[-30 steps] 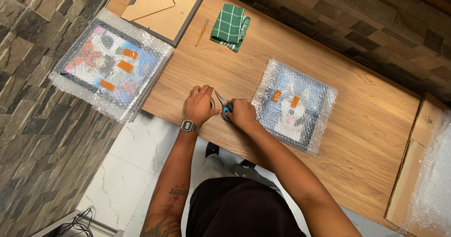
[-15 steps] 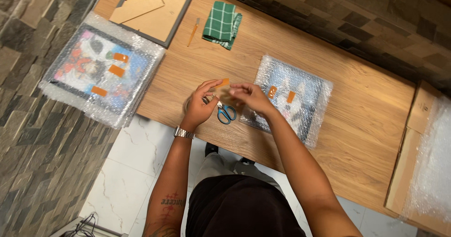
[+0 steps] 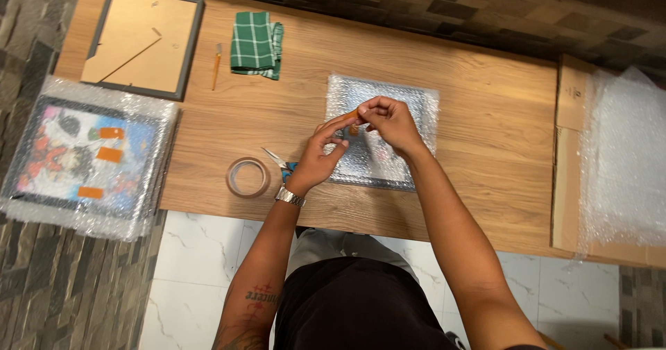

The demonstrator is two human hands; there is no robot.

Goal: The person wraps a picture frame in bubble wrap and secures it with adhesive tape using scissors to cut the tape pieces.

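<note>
In the head view, a strip of orange tape (image 3: pixel 349 116) is pinched between the fingertips of the left hand (image 3: pixel 316 157) and the right hand (image 3: pixel 390 120), at frame centre above a bubble-wrapped frame (image 3: pixel 409 107). Scissors (image 3: pixel 279 162) and a tape roll (image 3: pixel 248 176) are seen just left on the wooden table (image 3: pixel 485 100)

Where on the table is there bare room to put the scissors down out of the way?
Bare wood lies between the bubble-wrapped frame and the cardboard sheet at the right edge, and above the tape roll, below the green cloth. It is crowded around both hands and the scissors.
</note>
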